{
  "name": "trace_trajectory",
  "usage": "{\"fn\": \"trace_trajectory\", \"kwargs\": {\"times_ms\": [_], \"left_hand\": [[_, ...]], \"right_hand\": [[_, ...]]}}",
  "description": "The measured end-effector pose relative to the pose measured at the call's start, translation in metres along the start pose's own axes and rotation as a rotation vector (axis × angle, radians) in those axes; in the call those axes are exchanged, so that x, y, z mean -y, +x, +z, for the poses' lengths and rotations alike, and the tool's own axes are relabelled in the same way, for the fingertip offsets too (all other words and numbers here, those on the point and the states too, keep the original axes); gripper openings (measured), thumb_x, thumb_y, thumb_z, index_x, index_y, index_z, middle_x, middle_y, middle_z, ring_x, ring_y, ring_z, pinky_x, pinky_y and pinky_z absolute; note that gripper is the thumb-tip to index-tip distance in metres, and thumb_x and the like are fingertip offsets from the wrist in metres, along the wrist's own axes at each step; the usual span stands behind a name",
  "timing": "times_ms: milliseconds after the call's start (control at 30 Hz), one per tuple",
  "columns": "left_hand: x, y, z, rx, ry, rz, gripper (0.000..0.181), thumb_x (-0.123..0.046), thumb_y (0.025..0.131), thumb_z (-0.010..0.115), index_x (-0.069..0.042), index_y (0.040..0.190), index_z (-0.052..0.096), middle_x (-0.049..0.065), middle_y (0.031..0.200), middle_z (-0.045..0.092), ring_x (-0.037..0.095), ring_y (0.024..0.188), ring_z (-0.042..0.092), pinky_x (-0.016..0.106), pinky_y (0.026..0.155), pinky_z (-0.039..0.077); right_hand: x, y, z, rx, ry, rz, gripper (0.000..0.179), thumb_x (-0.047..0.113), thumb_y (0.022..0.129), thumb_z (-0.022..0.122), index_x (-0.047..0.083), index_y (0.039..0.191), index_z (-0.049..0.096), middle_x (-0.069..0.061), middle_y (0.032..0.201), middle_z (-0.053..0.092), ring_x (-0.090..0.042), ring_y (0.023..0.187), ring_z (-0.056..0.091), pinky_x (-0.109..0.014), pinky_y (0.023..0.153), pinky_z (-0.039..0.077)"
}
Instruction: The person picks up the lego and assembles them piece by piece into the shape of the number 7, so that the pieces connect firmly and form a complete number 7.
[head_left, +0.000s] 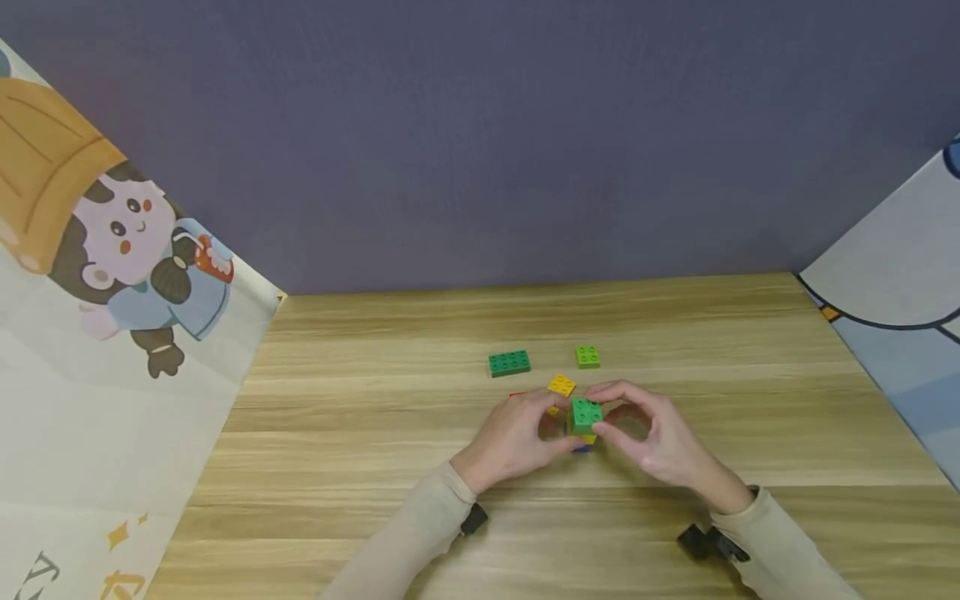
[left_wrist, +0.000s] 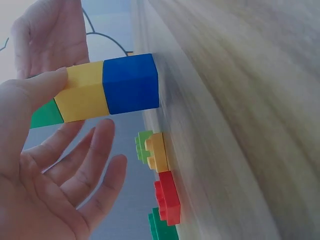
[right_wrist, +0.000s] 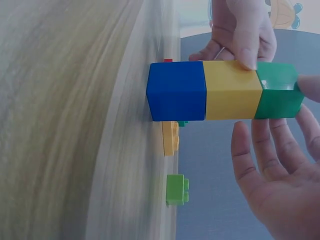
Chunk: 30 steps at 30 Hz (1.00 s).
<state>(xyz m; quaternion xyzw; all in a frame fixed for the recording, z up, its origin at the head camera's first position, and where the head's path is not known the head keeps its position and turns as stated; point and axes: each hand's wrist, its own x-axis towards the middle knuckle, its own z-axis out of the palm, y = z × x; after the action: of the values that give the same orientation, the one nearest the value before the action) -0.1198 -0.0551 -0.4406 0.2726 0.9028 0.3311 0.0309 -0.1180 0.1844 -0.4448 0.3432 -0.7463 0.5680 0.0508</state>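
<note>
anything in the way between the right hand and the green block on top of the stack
Nothing visible: the right hand pinches the green block, which sits against the yellow block with no gap showing.

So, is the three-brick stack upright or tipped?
Upright: blue brick at the bottom, yellow brick above it, green brick on top.

Plain solid colours: a deep-blue square plastic brick (right_wrist: 177, 94), a golden-yellow square plastic brick (right_wrist: 232, 97), a bright-green square plastic brick (right_wrist: 279, 95), a dark-green oblong plastic brick (head_left: 509, 363), a lime-green square plastic brick (head_left: 588, 358), an orange-yellow studded plastic brick (head_left: 561, 384) and a red studded plastic brick (left_wrist: 170, 200). Brown wood grain streaks the tan bench (head_left: 315, 417); the slate-purple wall (head_left: 525, 150) is plain.
</note>
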Motion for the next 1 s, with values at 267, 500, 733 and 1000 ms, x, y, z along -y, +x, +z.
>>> {"fn": "trace_trajectory", "kwargs": {"times_ms": [267,500,733,1000], "left_hand": [[-0.006,-0.002,-0.009,-0.041,-0.117,0.034,0.043,-0.04,0.098,0.078,-0.017,0.133,0.071,0.0,0.113,0.078,0.01,0.091,0.071,0.015,0.074,0.053],[-0.012,-0.003,-0.015,-0.085,-0.213,0.07,0.039,-0.033,0.099,0.078,-0.016,0.134,0.072,-0.001,0.124,0.078,0.012,0.093,0.075,0.021,0.074,0.059],[-0.012,-0.002,-0.015,-0.088,-0.288,0.062,0.035,-0.027,0.097,0.081,-0.014,0.129,0.074,0.001,0.127,0.078,0.021,0.096,0.077,0.022,0.087,0.06],[-0.012,-0.002,-0.015,-0.08,-0.322,0.037,0.034,-0.025,0.096,0.083,-0.015,0.127,0.075,0.001,0.125,0.078,0.019,0.096,0.076,0.024,0.085,0.061]], "right_hand": [[0.0,0.001,0.0,-0.001,0.019,-0.004,0.04,-0.021,0.084,0.074,-0.003,0.119,0.068,-0.002,0.126,0.073,-0.001,0.114,0.066,-0.022,0.085,0.061],[-0.001,0.001,0.0,0.002,0.018,0.003,0.041,-0.021,0.084,0.074,-0.001,0.12,0.069,-0.001,0.125,0.072,-0.003,0.114,0.067,-0.024,0.083,0.062],[0.0,0.001,0.0,0.014,0.034,0.01,0.042,-0.02,0.085,0.073,0.001,0.121,0.069,-0.005,0.124,0.072,-0.006,0.112,0.068,-0.026,0.083,0.063],[0.002,0.004,-0.006,0.054,-0.016,0.046,0.043,-0.014,0.087,0.076,0.004,0.126,0.068,-0.01,0.121,0.073,-0.005,0.11,0.068,-0.028,0.082,0.063]]}}
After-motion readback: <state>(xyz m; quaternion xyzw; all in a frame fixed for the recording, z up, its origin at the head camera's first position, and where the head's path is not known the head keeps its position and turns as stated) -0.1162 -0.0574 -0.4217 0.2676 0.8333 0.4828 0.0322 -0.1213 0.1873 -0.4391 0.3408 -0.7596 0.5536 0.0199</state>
